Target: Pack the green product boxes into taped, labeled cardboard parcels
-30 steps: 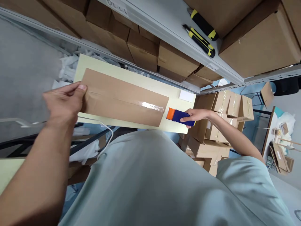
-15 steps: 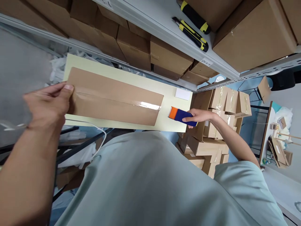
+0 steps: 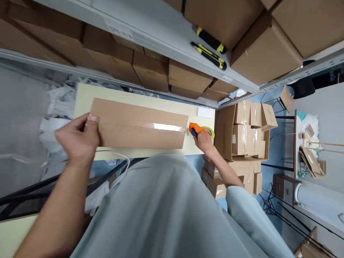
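A long, flat brown cardboard box (image 3: 139,122) lies on the pale yellow tabletop (image 3: 120,95), with a shiny strip of clear tape along the right part of its middle seam. At its left end, my left hand (image 3: 80,138) pinches the edge between thumb and fingers. My right hand (image 3: 204,142) grips an orange and dark blue tape dispenser (image 3: 197,127) just beyond the box's right end. A roll of tape (image 3: 211,132) shows behind my fingers. The dispenser appears slightly apart from the box.
Above the table runs a grey shelf (image 3: 150,27) bearing two black-and-yellow utility knives (image 3: 211,55) and cardboard boxes. A small white block (image 3: 205,112) sits at the table's far right corner. Taped cartons (image 3: 243,114) are stacked to the right. White packing scraps (image 3: 60,102) lie at left.
My right hand has turned the tape dispenser, so its orange side and roll now show, and has brought it nearer the box's end. My left hand keeps its hold. The whole view has shifted.
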`<state>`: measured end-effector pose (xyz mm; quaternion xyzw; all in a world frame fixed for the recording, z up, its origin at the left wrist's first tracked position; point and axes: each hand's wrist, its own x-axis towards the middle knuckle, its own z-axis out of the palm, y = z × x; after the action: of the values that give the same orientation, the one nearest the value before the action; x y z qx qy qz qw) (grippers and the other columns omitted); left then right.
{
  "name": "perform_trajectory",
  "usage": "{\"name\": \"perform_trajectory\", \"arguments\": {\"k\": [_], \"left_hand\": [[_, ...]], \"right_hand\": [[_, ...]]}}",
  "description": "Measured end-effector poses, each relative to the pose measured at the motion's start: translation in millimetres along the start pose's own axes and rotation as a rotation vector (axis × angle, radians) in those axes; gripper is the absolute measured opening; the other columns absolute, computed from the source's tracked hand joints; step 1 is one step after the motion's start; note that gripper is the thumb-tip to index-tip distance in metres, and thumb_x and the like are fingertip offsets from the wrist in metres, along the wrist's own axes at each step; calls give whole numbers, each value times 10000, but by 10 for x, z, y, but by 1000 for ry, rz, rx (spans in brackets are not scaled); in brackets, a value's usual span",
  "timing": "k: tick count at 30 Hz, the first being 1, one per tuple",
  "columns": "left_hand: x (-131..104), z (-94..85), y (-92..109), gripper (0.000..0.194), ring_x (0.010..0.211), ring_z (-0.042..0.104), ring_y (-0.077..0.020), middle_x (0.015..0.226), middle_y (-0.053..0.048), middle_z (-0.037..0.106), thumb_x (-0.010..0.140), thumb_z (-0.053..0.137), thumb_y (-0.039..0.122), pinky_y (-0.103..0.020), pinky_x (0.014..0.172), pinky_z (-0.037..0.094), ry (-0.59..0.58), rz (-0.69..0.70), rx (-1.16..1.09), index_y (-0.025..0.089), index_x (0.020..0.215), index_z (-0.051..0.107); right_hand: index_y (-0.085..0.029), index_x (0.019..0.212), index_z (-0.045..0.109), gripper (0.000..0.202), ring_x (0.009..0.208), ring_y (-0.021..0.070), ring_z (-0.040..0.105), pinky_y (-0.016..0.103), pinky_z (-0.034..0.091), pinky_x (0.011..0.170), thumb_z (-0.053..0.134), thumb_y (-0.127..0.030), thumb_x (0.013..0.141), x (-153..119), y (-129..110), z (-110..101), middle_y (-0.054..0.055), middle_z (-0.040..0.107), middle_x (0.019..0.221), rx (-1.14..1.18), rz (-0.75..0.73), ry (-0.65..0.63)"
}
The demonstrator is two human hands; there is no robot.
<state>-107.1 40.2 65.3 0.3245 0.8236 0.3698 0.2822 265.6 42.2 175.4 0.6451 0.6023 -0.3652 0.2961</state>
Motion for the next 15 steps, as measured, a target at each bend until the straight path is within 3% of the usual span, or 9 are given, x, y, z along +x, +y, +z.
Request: {"name": "perform_trajectory", "arguments": {"k": [3, 5, 6, 8, 12, 15], "left_hand": [[-76, -82, 47, 592, 1299, 746, -401, 1412, -261, 759, 946, 669, 318, -568, 1178, 552, 31, 166, 74, -1, 1442, 719], [-168, -112, 149, 678, 1500, 599, -441, 1555, -283, 660, 948, 682, 402, -619, 1291, 425, 83, 355, 89, 7, 1498, 676], [-230, -106, 217, 654, 1577, 514, -443, 1585, -257, 646, 975, 663, 443, -644, 1332, 354, 104, 429, 79, 53, 1499, 686], [-387, -41, 382, 528, 1566, 539, -413, 1501, -209, 726, 1036, 597, 451, -642, 1336, 359, 69, 557, 11, 152, 1448, 736], [-766, 230, 796, 428, 1400, 704, -328, 1360, -55, 822, 1075, 531, 358, -585, 1288, 478, -231, 835, -179, 357, 1439, 757], [-955, 387, 1122, 458, 1400, 708, -307, 1397, -59, 805, 1089, 510, 291, -569, 1283, 504, -353, 999, -250, 340, 1480, 743]], "right_hand": [[-1, 1397, 602, 509, 1327, 437, 706, 456, 549, 1017, 378, -403, 1179, -159, -158, 217, 359, 691, 1398, -10, 176, 196], [-80, 1361, 639, 493, 1263, 408, 749, 428, 571, 980, 433, -479, 1158, -285, -233, 334, 295, 754, 1310, 155, 280, 337], [-109, 1354, 639, 494, 1223, 413, 766, 443, 580, 964, 428, -508, 1151, -342, -261, 375, 279, 770, 1275, 225, 327, 402], [-168, 1338, 635, 501, 1136, 445, 789, 500, 595, 920, 409, -564, 1130, -430, -310, 394, 259, 795, 1187, 318, 376, 475], [-194, 1414, 553, 555, 1120, 481, 785, 556, 609, 900, 422, -613, 1075, -511, -459, 116, 262, 791, 1196, 415, 276, 662], [-223, 1462, 488, 514, 1090, 424, 802, 537, 627, 931, 390, -541, 1071, -544, -691, -300, 209, 797, 1205, 465, 47, 735]]}}
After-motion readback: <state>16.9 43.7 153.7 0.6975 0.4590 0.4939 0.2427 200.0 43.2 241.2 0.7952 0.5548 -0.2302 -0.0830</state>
